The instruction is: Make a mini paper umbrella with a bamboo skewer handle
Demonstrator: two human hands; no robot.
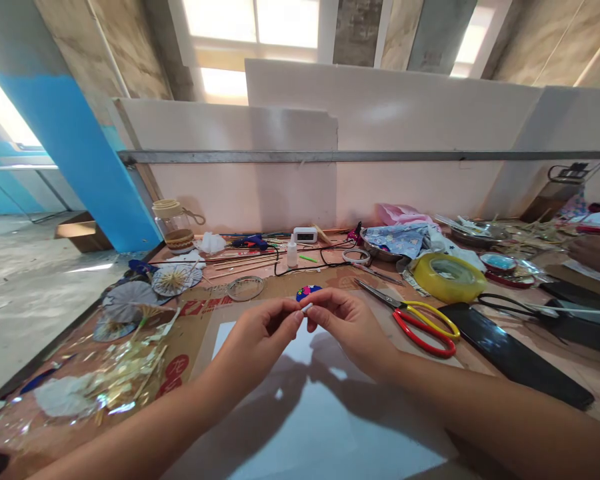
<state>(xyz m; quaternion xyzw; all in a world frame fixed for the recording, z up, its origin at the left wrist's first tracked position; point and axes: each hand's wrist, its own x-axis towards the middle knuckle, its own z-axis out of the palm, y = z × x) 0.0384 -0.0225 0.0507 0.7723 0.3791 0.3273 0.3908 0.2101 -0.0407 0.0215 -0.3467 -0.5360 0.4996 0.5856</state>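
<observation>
My left hand (266, 333) and my right hand (350, 327) meet above a white sheet (300, 427), thumbs and forefingers pinched together. Between the fingertips is a small white rolled piece (307, 308), which both hands appear to grip; most of it is covered by the fingers. Just beyond them shows a dark blue piece (307, 292) with a bright pattern, partly hidden by the hands, so I cannot tell whether it is held or lying there. To the right of my right hand lie scissors (425, 327) with one red and one yellow handle loop.
Folded paper fans (177, 277) and clear plastic wrapping (125, 373) lie at left near a glass jar (175, 223). Farther back stand a small white bottle (292, 253) and a white digital clock (305, 235). Yellow tape (447, 277) and a black phone (520, 357) lie at right.
</observation>
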